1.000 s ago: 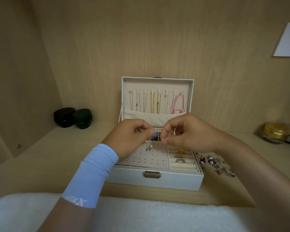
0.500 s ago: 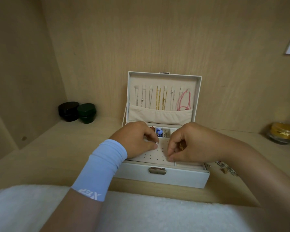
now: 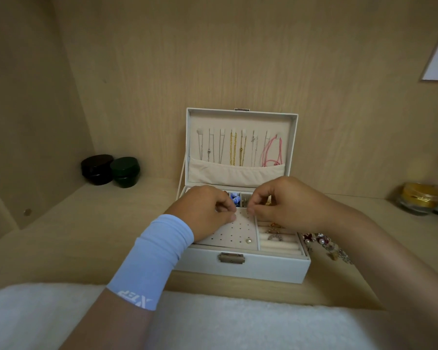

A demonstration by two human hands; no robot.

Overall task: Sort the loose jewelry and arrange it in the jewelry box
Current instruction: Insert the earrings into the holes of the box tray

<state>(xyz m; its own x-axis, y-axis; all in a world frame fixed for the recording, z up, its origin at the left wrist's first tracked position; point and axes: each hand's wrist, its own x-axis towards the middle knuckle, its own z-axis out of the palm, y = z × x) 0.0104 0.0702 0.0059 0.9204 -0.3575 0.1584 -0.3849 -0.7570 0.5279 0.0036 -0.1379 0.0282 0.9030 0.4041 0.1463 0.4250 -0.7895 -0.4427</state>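
Jewelry box [image 3: 276, 269] on wooden shelf [image 3: 74, 236]

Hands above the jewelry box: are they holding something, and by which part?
It cannot be told. The left hand and the right hand each have pinched fingertips over the holed earring panel, but anything between them is too small or hidden.

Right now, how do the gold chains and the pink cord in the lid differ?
The gold chains are metal links; the pink cord is string. The gold chains hang straight, while the pink cord spreads in loose loops. The gold chains sit near the middle of the lid, the pink cord at its right end. Both hang down and drop into the pocket.
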